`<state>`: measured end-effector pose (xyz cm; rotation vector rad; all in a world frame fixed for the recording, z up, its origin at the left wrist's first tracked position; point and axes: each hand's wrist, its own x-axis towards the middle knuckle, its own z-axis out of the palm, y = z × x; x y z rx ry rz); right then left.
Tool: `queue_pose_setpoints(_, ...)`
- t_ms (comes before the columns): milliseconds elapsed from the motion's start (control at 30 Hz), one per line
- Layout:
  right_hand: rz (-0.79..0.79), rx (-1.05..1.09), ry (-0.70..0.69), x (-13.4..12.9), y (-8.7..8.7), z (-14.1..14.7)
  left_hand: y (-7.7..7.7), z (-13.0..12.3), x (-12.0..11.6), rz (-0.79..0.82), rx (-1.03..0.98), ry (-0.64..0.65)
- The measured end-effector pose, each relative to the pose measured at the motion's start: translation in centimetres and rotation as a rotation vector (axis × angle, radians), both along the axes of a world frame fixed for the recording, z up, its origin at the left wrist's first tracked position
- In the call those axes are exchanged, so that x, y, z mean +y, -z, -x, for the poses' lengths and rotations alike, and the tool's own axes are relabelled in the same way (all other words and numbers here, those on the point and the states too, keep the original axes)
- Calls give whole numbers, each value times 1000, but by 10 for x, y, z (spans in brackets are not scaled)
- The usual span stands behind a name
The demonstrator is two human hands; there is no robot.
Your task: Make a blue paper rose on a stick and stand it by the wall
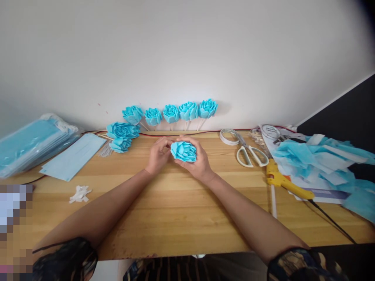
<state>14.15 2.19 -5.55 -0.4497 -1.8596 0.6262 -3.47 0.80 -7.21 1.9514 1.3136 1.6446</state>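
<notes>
A blue artificial flower (pixel 184 151) with layered petals is held above the middle of the table, its face turned towards me. My right hand (pixel 197 160) wraps round its right side, thumb below and fingers behind. Close against the flower's left side is my left hand (pixel 159 154), its fingers curled and closed. What those fingers grip is hidden behind the petals, and no stem shows. Beyond my hands, several finished blue flowers (pixel 170 113) on thin sticks lean against the wall. More blue flowers (pixel 120 134) lie in a cluster at the back left.
At the right are scissors (pixel 251 154), a tape roll (pixel 228 137), a yellow glue gun (pixel 288 183) with a cord, and a heap of blue and white fabric pieces (pixel 331 156). Left are a bagged mask pack (pixel 38 140), flat blue sheets (pixel 74 156) and white strips (pixel 80 194).
</notes>
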Motion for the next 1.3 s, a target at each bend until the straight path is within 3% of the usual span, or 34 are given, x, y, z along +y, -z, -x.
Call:
queue_pose_setpoints(200, 66, 36, -15, 0, 0, -1, 2, 2, 1, -30, 9, -7)
queue_pose_setpoints(700, 13, 22, 23, 1, -3, -5, 4, 3, 3, -108, 63, -8)
queue_pose_setpoints(833, 39, -6, 57, 2, -2, -6, 3, 3, 3, -115, 83, -11)
queue_pose_setpoints(1167, 153, 48, -5, 0, -4, -3, 3, 3, 2, -156, 149, 10)
queue_pose_setpoints(1300, 170, 57, -17, 1, -2, -4, 3, 4, 2, -129, 196, -48)
